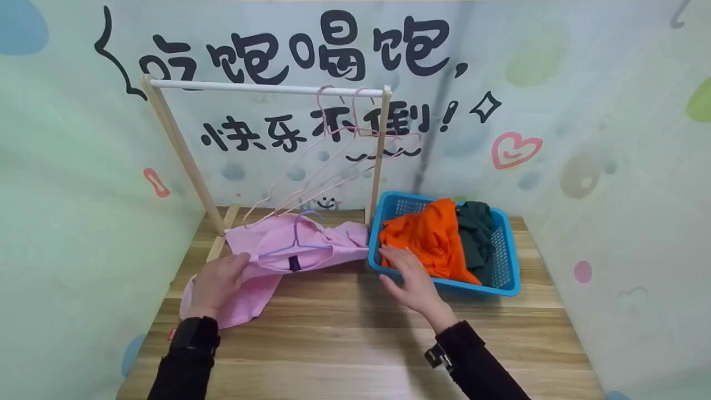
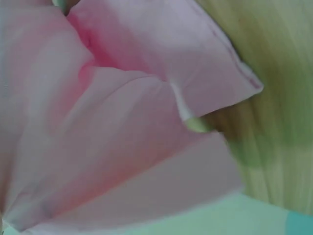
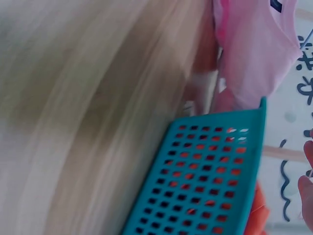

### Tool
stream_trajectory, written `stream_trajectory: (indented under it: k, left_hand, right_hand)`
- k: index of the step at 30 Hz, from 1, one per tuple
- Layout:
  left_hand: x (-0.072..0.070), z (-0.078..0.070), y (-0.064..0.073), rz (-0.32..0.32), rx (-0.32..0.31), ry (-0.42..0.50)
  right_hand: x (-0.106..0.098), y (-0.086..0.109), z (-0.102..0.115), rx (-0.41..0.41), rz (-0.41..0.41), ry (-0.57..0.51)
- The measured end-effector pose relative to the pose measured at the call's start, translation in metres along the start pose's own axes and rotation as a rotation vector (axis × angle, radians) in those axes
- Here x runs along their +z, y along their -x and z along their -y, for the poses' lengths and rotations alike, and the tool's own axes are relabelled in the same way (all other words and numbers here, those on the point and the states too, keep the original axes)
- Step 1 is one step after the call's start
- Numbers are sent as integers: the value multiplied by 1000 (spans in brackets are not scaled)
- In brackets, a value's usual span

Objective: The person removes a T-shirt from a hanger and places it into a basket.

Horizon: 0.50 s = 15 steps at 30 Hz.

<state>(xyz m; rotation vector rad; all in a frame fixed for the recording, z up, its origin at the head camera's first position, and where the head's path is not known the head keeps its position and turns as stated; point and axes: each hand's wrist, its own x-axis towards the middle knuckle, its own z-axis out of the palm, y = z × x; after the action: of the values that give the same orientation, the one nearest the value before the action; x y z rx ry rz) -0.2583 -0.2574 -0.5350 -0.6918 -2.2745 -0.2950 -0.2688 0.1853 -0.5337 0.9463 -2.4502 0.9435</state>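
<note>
A pink shirt (image 1: 311, 233) with a dark neck label lies below the hanging rail, its collar toward the front. Inside its neck opening sits a purple-blue clothes hanger (image 1: 296, 240), hook upward. My left hand (image 1: 219, 283) holds the shirt's left shoulder near the hanger's end; its fingertips are partly hidden. Shirt fabric (image 2: 107, 132) fills most of the left wrist view. My right hand (image 1: 411, 280), fingers loosely spread, hovers at the near left corner of a blue basket (image 1: 514, 261). Only fingertips (image 3: 307, 196) of it show in the right wrist view.
A clothes rack with wooden posts (image 1: 180, 150) and a white rail (image 1: 239, 86) stands at the back. Pink hangers (image 1: 303, 189) hang slanted from its right end. In the basket lie orange cloth (image 1: 430, 239) and dark green cloth (image 1: 475, 233). Printed walls enclose the wooden table (image 1: 333, 344).
</note>
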Motion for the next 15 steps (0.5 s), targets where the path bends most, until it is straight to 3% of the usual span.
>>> stream_trajectory:
  k: [7,15]
  left_hand:
    - [-9,1,-10,-20,60,-60]
    - [-21,8,-29,-128,18,-104]
  right_hand:
    - [-2,-20,12,-86,-20,7]
    - [-7,-34,19,-83,-1,5]
